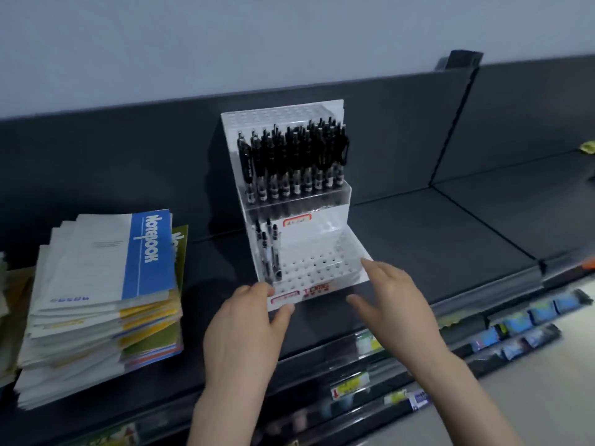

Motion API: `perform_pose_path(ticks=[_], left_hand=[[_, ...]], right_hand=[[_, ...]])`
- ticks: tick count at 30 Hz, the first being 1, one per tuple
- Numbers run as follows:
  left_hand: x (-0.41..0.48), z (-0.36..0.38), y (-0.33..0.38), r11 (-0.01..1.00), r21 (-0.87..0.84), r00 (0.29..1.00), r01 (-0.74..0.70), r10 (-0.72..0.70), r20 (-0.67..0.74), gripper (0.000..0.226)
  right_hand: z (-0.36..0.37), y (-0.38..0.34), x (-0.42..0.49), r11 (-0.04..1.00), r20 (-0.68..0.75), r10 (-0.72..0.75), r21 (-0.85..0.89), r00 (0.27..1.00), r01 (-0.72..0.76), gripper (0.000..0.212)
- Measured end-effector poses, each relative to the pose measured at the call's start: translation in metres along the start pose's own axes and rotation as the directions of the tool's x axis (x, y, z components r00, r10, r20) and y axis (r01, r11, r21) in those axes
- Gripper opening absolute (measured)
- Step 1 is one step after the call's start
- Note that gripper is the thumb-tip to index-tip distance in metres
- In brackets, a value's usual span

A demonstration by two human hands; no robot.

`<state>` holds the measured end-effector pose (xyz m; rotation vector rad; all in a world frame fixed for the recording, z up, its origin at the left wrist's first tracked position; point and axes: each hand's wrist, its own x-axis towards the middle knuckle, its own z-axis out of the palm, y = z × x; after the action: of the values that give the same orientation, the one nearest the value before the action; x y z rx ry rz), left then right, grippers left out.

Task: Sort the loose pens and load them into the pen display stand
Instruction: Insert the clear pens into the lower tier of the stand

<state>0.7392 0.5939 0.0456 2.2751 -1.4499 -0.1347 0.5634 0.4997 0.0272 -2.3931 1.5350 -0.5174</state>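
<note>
A white tiered pen display stand (325, 272) sits on a dark shelf (434, 233). Its upper tier is packed with several black pens (293, 159). At the left of the lower perforated tier stand three clear-barrelled pens (269, 249). My left hand (248, 329) grips the stand's front left corner, thumb on the red-labelled front edge. My right hand (392, 300) is at the front right corner with fingers spread; one fingertip touches the corner of the stand. No loose pens are in view.
A tall stack of notebooks (99, 300), the top one blue and white, lies left of the stand. A vertical divider (450, 123) splits the shelf back on the right. Price tags and small packets (521, 329) line the lower shelves.
</note>
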Motion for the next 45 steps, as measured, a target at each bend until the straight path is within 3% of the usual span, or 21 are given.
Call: perform_pose_path(ticks=[4, 12, 23, 36, 45], left_hand=[[-0.011, 0.018, 0.062, 0.996, 0.000, 0.996, -0.086, 0.086, 0.020, 0.038], [-0.036, 0.073, 0.216, 0.967, 0.071, 0.968, -0.243, 0.238, 0.073, 0.061], [-0.044, 0.132, 0.370, 0.909, 0.046, 0.900, -0.414, 0.402, 0.168, 0.061], [0.040, 0.239, 0.490, 0.885, -0.076, 0.838, -0.460, 0.461, 0.291, 0.069], [0.131, 0.290, 0.585, 0.861, -0.162, 0.813, -0.482, 0.508, 0.284, 0.067]], right_hand=[[-0.025, 0.044, -0.008, 0.998, 0.038, 0.009, 0.057, 0.999, -0.011, 0.064], [-0.117, 0.179, -0.049, 0.997, 0.004, -0.024, -0.074, 1.000, 0.024, 0.071], [-0.201, 0.314, -0.081, 0.982, -0.037, 0.063, -0.174, 0.997, -0.068, 0.071], [-0.224, 0.464, -0.016, 0.949, 0.009, 0.229, -0.224, 0.973, -0.221, 0.073], [-0.274, 0.553, 0.062, 0.919, -0.071, 0.298, -0.247, 0.952, -0.306, 0.068]])
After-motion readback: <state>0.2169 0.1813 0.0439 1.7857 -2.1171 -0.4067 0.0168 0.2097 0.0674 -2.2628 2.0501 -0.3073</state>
